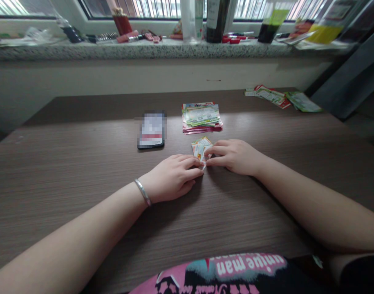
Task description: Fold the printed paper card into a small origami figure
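On the tabletop in front of me lies a small folded printed paper [199, 151], white, green and orange, with a second printed piece showing at its far edge. My left hand [177, 175], a silver bracelet on its wrist, has its fingertips closed on the paper's near left edge. From the right, my right hand [232, 156] grips the same paper, its bent fingers on the right side. My fingers cover part of the paper, and both thumbs are mostly hidden. Just beyond is a stack of printed packets [202, 117], green on top and red beneath.
A phone [151, 130] with a blurred screen lies left of the stack. More printed packets [272, 97] are scattered at the table's far right corner. Behind, a granite windowsill [162, 50] carries bottles, including a dark bottle [216, 22], pens and small items.
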The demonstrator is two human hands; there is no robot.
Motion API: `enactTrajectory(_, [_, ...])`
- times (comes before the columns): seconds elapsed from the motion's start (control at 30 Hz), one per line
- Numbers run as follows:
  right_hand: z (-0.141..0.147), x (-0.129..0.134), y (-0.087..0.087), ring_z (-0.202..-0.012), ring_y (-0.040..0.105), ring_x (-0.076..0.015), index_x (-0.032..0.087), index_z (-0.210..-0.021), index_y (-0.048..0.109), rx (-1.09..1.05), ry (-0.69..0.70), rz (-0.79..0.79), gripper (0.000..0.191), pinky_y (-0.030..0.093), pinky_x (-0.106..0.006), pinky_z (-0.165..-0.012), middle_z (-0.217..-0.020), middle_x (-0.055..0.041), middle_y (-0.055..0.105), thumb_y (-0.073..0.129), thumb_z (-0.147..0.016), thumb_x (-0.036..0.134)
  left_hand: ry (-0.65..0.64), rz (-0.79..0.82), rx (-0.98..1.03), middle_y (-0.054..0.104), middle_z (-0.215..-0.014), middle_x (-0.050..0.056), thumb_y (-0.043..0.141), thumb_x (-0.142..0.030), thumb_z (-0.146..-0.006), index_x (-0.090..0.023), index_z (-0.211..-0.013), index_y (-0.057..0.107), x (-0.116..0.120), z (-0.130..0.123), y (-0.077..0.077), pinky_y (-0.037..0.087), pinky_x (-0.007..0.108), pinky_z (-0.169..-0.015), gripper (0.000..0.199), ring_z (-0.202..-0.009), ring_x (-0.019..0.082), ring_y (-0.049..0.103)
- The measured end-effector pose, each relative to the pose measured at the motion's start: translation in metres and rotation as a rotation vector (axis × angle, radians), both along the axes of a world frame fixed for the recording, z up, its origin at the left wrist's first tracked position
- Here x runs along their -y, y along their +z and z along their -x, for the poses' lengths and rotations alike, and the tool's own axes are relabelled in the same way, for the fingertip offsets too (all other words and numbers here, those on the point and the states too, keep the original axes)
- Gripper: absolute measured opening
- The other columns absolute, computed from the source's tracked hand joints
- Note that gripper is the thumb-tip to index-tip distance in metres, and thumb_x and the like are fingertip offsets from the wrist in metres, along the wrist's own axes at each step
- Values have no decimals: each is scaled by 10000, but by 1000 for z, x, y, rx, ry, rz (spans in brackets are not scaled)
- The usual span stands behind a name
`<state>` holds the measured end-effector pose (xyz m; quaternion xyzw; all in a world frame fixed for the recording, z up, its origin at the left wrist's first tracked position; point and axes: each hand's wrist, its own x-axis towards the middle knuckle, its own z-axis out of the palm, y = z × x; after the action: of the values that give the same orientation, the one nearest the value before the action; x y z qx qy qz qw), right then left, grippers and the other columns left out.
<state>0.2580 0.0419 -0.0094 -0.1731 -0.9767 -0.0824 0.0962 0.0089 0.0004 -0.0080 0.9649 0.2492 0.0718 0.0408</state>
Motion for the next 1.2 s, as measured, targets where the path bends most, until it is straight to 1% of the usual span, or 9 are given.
enactTrajectory(0.17, [-4, -1, -2, -969, 563, -192, 277, -1117, 657, 9, -2, -61, 263, 434, -298, -726, -1253, -46, 612, 486, -927, 215, -2, 14, -16, 562, -1273, 98, 467, -212, -893, -203, -1131, 618, -1, 1, 0, 436, 428, -1026, 282, -1180, 237, 529])
enactTrajectory(0.33, [-5, -1, -2, -958, 563, -188, 291, -1152, 642, 24, -2, -103, 281, 432, -302, -716, -1323, -28, 574, 509, -916, 214, -22, 20, -12, 565, -1286, 87, 467, -183, -889, -207, -1134, 620, -1, 1, 2, 436, 420, -1034, 290, -1200, 232, 521])
enactTrajectory(0.5, [-4, 1, 0, -956, 566, -186, 311, -1129, 649, 21, -28, -134, 265, 418, -301, -718, -1315, -2, 584, 515, -916, 225, -30, 33, 14, 576, -1264, 88, 486, -187, -883, -204, -1114, 629, -1, 1, 4, 445, 420, -1026, 272, -1182, 233, 534])
enactTrajectory(0.6, [-4, 1, 0, -959, 567, -188, 310, -1116, 652, 20, -45, -137, 254, 412, -301, -715, -1308, 12, 590, 518, -916, 228, -37, 32, 26, 583, -1248, 96, 485, -175, -881, -196, -1103, 633, -1, 1, 4, 445, 418, -1029, 268, -1173, 230, 540])
enactTrajectory(0.77, [-7, -1, 0, -950, 568, -179, 316, -1106, 656, 1, -70, -120, 245, 398, -286, -701, -1321, 8, 580, 538, -907, 238, -44, 26, 47, 591, -1233, 102, 495, -169, -873, -193, -1091, 637, -1, 2, 2, 456, 409, -1021, 261, -1155, 225, 555])
enactTrajectory(0.97, [-12, -5, -2, -922, 601, -176, 322, -1099, 658, 22, -125, -158, 250, 398, -294, -706, -1370, 12, 544, 528, -910, 224, -43, 18, 20, 589, -1235, 109, 479, -166, -879, -179, -1087, 641, -1, 1, 3, 450, 410, -1028, 264, -1173, 232, 541])
enactTrajectory(1.2, [-13, -7, -3, -910, 638, -171, 310, -1058, 676, 27, -155, -112, 233, 408, -282, -697, -1298, 5, 609, 554, -890, 205, -44, -2, 20, 601, -1198, 109, 481, -154, -872, -183, -1086, 641, 0, 0, 3, 455, 401, -1023, 269, -1150, 221, 554])
